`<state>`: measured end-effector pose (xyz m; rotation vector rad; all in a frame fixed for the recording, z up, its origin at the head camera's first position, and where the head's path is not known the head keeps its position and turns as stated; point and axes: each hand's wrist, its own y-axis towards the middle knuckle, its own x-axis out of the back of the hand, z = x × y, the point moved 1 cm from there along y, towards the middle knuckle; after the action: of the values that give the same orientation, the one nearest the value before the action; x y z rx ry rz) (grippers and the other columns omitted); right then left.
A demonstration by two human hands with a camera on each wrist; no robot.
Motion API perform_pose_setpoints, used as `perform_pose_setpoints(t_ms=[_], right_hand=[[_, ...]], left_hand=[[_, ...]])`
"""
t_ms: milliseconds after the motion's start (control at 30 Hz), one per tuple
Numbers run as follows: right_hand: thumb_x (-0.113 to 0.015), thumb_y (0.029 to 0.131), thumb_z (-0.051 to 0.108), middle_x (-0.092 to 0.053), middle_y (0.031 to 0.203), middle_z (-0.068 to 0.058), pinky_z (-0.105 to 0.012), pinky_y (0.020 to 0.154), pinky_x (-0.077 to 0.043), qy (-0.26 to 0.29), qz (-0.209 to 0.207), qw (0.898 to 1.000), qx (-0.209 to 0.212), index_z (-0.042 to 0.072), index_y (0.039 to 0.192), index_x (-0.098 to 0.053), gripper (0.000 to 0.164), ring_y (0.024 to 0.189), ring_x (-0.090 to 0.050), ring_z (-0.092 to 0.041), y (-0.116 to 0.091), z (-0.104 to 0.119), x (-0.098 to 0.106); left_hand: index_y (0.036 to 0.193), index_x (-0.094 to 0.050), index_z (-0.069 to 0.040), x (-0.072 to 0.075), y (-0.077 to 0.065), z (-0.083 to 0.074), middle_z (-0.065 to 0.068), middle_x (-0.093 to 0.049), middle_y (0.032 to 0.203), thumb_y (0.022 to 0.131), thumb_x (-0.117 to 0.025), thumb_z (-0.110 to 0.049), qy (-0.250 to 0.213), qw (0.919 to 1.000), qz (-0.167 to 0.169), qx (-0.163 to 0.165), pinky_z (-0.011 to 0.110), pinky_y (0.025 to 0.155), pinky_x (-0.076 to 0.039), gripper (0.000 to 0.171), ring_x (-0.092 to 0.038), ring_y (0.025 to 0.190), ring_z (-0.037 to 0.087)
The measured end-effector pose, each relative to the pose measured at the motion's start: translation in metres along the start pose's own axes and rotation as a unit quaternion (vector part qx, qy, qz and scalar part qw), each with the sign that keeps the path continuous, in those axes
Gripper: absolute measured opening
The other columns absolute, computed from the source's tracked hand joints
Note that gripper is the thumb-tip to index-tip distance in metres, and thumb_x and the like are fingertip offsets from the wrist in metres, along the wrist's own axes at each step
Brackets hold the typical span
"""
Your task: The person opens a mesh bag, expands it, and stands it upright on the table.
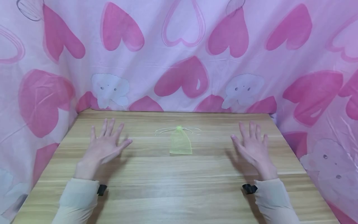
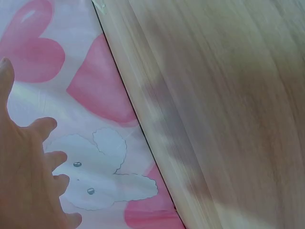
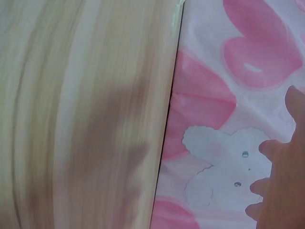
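Observation:
A small sheer yellow-green drawstring pouch lies flat near the middle of the table, its neck gathered at the far end and thin pale cords spread to both sides. To its left, my left hand is held over the wood with fingers spread and nothing in it. My right hand is likewise spread and bare, off to the pouch's right. Each wrist view shows its own hand, the left hand and the right hand, at the frame's outer edge, with a blurred shadow on the wood.
The wood-grain table reaches back to a pink curtain printed with hearts and white animal figures, which hangs behind and along both sides. A black strap end sticks out by the left cuff, another black piece by the right.

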<state>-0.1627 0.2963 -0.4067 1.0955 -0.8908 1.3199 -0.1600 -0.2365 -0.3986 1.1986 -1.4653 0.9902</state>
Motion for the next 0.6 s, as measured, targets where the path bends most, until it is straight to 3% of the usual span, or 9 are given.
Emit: perform_pose_setpoints(t_ms=[333, 600], right_hand=[[-0.026, 0.101, 0.060, 0.008, 0.160, -0.022, -0.073, 0.105, 0.002, 0.012, 0.008, 1.000, 0.015, 0.019, 0.158, -0.012, 0.072, 0.144, 0.015, -0.041, 0.003, 0.020, -0.008], [-0.019, 0.103, 0.056, 0.008, 0.160, -0.019, -0.069, 0.107, 0.006, 0.046, 0.033, 0.998, 0.024, 0.017, 0.158, -0.012, 0.067, 0.144, 0.018, -0.036, 0.004, 0.037, -0.018]], left_hand=[[0.157, -0.015, -0.014, -0.007, 0.002, -0.006, 0.021, 0.004, 0.160, 0.095, -0.030, -0.069, -0.017, 0.9998, 0.007, -0.011, 0.070, 0.103, 0.014, 0.084, 0.011, 0.145, 0.041], [0.156, -0.021, -0.013, -0.014, 0.009, -0.016, 0.023, -0.003, 0.160, 0.095, -0.035, -0.069, -0.039, 0.9989, -0.001, -0.023, 0.070, 0.107, 0.004, 0.084, 0.002, 0.145, 0.044]])
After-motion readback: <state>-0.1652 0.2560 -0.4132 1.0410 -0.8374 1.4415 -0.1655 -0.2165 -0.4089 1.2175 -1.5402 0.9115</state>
